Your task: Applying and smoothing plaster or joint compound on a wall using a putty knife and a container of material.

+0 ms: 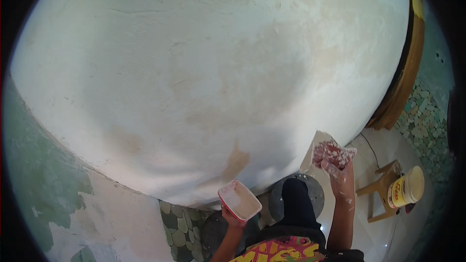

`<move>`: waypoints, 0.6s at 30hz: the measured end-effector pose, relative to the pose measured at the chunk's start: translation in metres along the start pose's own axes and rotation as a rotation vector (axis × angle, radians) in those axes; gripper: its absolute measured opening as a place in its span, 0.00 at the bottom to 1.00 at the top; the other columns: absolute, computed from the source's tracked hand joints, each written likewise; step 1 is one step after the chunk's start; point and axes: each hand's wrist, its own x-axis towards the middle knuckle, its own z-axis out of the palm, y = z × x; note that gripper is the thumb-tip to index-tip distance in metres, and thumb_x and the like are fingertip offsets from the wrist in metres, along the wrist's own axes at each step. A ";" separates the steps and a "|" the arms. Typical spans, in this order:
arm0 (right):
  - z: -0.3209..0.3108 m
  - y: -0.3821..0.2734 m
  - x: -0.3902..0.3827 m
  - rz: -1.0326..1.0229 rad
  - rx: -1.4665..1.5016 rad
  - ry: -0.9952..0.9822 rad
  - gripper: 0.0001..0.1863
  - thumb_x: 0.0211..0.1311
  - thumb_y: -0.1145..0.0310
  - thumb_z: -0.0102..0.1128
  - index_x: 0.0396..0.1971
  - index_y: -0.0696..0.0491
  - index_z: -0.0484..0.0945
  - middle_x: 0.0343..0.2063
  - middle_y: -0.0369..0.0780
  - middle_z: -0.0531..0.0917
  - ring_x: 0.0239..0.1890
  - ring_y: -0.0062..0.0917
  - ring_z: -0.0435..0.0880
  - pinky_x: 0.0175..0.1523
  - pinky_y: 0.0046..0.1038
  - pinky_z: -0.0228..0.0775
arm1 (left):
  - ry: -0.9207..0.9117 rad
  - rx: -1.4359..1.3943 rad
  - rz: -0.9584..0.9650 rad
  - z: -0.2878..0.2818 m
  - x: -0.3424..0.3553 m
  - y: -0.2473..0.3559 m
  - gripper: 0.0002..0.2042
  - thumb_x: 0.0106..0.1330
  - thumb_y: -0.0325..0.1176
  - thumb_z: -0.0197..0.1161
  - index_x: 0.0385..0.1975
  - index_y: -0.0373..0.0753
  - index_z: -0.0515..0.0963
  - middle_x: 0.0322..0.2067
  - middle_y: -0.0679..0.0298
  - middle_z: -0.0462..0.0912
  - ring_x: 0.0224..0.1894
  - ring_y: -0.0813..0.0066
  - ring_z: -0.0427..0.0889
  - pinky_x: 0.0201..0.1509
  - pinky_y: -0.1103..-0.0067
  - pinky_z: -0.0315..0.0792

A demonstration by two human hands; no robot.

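Observation:
My left hand (234, 219) grips a shallow rectangular tub (224, 203) with a red outside, its pale inside coated with putty. In my right hand (341, 171) is a wide, pale putty scraper (314, 149), its far edge close to the wall's lower right side; from this view I cannot tell whether they touch. Wet white putty smears my right fingers and the back of the scraper. Before me curves the whitish wall (194, 68), with beige damp-looking patches and a darker tan patch (237, 161) low down near the tub.
At right, a tan stool (381, 191) stands on pale tiles beside a yellow-and-white bucket (407, 188). A thin black cord (371, 149) lies nearby. Brown wooden trim (407, 75) edges the wall. A round grey disc (315, 196) lies by my leg; green stones (179, 225) cover floor at lower left.

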 end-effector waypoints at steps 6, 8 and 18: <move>-0.006 0.032 0.012 0.048 0.345 0.074 0.31 0.57 0.78 0.71 0.62 0.57 0.72 0.51 0.40 0.84 0.52 0.32 0.84 0.60 0.37 0.77 | -0.141 -0.031 -0.084 0.045 0.014 -0.023 0.40 0.69 0.64 0.49 0.74 0.42 0.62 0.69 0.55 0.71 0.69 0.51 0.72 0.73 0.55 0.66; -0.009 0.042 0.025 0.067 0.395 0.070 0.32 0.57 0.77 0.70 0.63 0.56 0.70 0.53 0.40 0.82 0.53 0.32 0.83 0.60 0.38 0.76 | -0.149 -0.039 -0.087 0.059 0.021 -0.026 0.40 0.69 0.64 0.50 0.74 0.42 0.62 0.69 0.56 0.71 0.69 0.51 0.73 0.73 0.55 0.66; -0.033 0.003 0.133 -0.096 0.412 -0.173 0.36 0.53 0.79 0.70 0.64 0.54 0.67 0.51 0.39 0.80 0.54 0.30 0.80 0.63 0.38 0.73 | -0.385 -0.260 -0.535 0.056 0.069 -0.031 0.43 0.65 0.68 0.53 0.74 0.44 0.64 0.67 0.56 0.74 0.66 0.49 0.76 0.68 0.51 0.71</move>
